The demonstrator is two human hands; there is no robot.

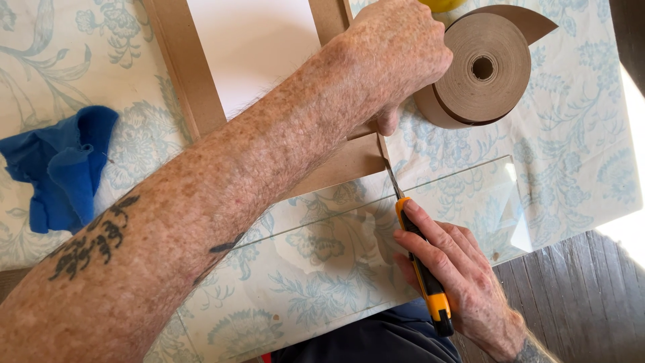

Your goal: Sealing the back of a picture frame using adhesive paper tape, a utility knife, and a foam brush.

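Right hand (457, 275) grips yellow-black utility knife (420, 269); left hand (396, 60), fisted, pins brown paper tape strip (336, 168) near tabletop's right edge. Blade slip risks thumb.

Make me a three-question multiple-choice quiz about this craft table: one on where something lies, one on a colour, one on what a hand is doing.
1. Where is the roll of brown paper tape?
A. far side of the table, beside the left hand
B. on the floor
C. on the blue cloth

2. What colour is the crumpled cloth?
A. red
B. blue
C. white

3. What is the right hand doing?
A. resting open
B. gripping a yellow and black utility knife
C. holding the tape roll

Answers: 1 A, the roll sits next to the left hand. 2 B, it is plainly blue. 3 B, its fingers wrap the utility knife, blade at the brown strip.
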